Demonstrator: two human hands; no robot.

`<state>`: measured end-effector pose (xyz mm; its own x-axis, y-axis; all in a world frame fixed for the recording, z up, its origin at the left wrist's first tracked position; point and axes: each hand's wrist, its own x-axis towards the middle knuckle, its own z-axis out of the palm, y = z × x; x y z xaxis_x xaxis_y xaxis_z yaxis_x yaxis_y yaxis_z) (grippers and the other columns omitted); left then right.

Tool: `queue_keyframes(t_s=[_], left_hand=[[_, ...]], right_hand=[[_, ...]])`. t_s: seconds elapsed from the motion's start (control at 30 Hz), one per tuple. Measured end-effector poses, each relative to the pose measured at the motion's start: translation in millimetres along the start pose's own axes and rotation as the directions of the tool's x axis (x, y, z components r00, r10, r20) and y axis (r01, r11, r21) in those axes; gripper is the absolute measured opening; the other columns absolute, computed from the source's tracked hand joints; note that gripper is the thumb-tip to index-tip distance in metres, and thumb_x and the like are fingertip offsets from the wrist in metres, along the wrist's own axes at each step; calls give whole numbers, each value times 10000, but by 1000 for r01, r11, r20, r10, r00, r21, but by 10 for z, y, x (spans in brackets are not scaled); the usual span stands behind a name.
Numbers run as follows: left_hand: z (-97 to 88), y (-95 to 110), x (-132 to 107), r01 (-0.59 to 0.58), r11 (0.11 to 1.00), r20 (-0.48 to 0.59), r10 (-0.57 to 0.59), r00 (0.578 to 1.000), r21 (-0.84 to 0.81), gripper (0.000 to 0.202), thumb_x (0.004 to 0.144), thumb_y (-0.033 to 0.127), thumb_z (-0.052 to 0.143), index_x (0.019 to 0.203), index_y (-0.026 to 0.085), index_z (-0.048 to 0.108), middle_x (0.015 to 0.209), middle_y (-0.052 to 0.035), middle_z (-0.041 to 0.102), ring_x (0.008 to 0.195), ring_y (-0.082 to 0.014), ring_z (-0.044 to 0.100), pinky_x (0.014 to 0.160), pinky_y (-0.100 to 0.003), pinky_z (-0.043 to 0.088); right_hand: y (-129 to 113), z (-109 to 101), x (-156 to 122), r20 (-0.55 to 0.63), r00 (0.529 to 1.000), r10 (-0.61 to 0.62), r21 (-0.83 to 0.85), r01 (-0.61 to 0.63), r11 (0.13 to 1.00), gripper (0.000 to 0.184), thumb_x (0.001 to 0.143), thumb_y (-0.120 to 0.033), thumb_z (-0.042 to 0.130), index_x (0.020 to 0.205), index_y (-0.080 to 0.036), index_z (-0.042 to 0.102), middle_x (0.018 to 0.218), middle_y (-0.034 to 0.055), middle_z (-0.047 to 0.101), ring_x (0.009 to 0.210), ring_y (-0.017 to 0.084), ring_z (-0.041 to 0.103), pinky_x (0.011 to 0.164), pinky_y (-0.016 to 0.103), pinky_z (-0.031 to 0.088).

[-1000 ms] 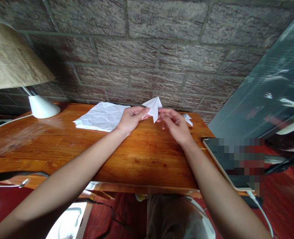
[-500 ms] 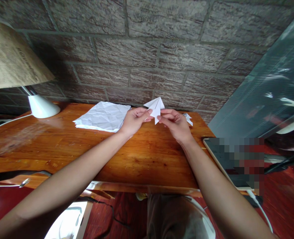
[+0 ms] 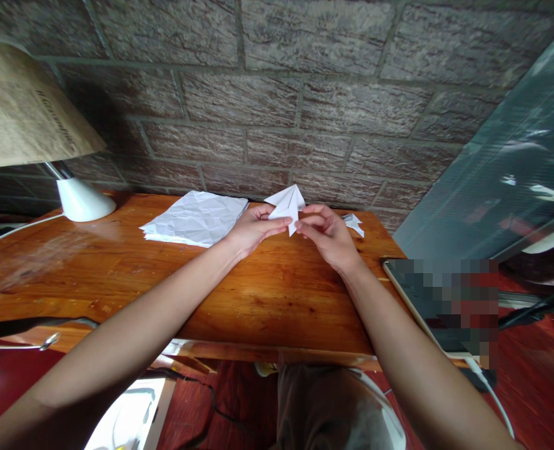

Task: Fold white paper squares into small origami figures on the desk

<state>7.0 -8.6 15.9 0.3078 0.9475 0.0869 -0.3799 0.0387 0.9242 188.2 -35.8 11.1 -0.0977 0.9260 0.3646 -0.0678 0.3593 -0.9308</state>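
Observation:
A small piece of folded white paper (image 3: 288,201), with a pointed top and a narrow tip below, is held up above the far part of the table. My left hand (image 3: 253,228) pinches it from the left, thumb lying across its front. On the other side, the thumb and fingers of my right hand (image 3: 326,234) close on the paper's right edge near the lower tip. Just beyond my right hand a second folded paper piece (image 3: 353,224) lies on the table, partly hidden by the fingers. A stack of creased white paper sheets (image 3: 197,219) rests left of my left hand.
The wooden table (image 3: 267,300) stands against a stone-patterned wall (image 3: 267,94). A lamp (image 3: 84,200) with a printed shade is at the left. At the right edge lies a tablet (image 3: 427,306) with a white cable (image 3: 490,387). A dark strap (image 3: 33,328) crosses the front left edge.
My left thumb has slid farther across the front of the folded paper, and a left flap now spreads over it. The paper has shifted slightly left. My right hand stays nearly in place.

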Motion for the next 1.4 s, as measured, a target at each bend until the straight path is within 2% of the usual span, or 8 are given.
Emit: queue_keyframes(t_s=[0.17, 0.33, 0.47, 0.7, 0.87, 1.1, 1.27, 1.4], left_hand=[[23, 8, -2, -26, 999, -60, 27, 998, 31, 430, 474, 260, 968, 700, 133, 625, 810, -12, 729, 792, -131, 692, 923, -373, 550], [52, 60, -18, -54, 998, -109, 57, 992, 28, 442, 470, 298, 969, 696, 139, 623, 783, 4, 707, 766, -119, 672, 889, -357, 561], [53, 74, -23, -51, 998, -123, 53, 991, 26, 465, 439, 307, 977, 667, 140, 608, 732, 19, 676, 728, -107, 652, 879, -351, 567], [85, 13, -42, -83, 996, -81, 86, 993, 44, 406, 490, 302, 956, 696, 142, 644, 746, 13, 689, 732, -107, 645, 816, -301, 542], [33, -67, -4, -101, 990, -42, 105, 994, 100, 389, 531, 308, 940, 723, 152, 639, 775, 12, 697, 757, -117, 644, 839, -310, 525], [27, -101, 2, -179, 971, -66, 191, 979, 157, 407, 500, 310, 954, 710, 154, 642, 728, 35, 692, 684, -98, 601, 747, -260, 482], [68, -25, -26, -108, 993, -52, 111, 992, 51, 437, 476, 311, 967, 774, 157, 686, 811, 10, 726, 764, -121, 662, 844, -310, 540], [44, -19, -6, -58, 998, -47, 60, 997, 35, 420, 539, 395, 954, 804, 160, 729, 866, -11, 742, 777, -121, 682, 915, -340, 557]], right_hand=[[-18, 25, -11, 8, 1000, 29, -29, -29, 999, 463, 679, -458, 878, 980, -221, 619, 749, -11, 743, 695, 151, 652, 624, 272, 451], [-51, 22, -2, -73, 995, 61, 13, -60, 998, 417, 738, -528, 814, 967, -217, 655, 799, 29, 768, 722, 163, 691, 572, 250, 428], [-63, 14, 0, -102, 992, 71, 17, -69, 997, 405, 731, -513, 821, 961, -208, 687, 880, 52, 784, 715, 150, 677, 550, 245, 409], [-51, 35, -19, -45, 997, 70, -4, -70, 998, 433, 660, -417, 889, 986, -206, 698, 719, -16, 719, 656, 130, 609, 544, 245, 379], [-43, 25, -15, -9, 1000, 28, -17, -28, 999, 419, 669, -420, 882, 950, -215, 649, 670, -47, 684, 587, 104, 521, 587, 261, 394], [5, 43, -12, 8, 1000, -6, -6, 6, 1000, 411, 668, -454, 878, 748, -218, 552, 692, -50, 596, 589, 92, 457, 587, 259, 373], [15, 67, -9, 12, 999, -51, -47, 52, 998, 437, 696, -513, 852, 696, -224, 523, 669, -48, 532, 594, 103, 424, 588, 266, 378], [17, 68, -4, 9, 997, -77, -90, 78, 993, 465, 688, -568, 839, 684, -223, 527, 675, -38, 542, 634, 119, 464, 648, 285, 412]])
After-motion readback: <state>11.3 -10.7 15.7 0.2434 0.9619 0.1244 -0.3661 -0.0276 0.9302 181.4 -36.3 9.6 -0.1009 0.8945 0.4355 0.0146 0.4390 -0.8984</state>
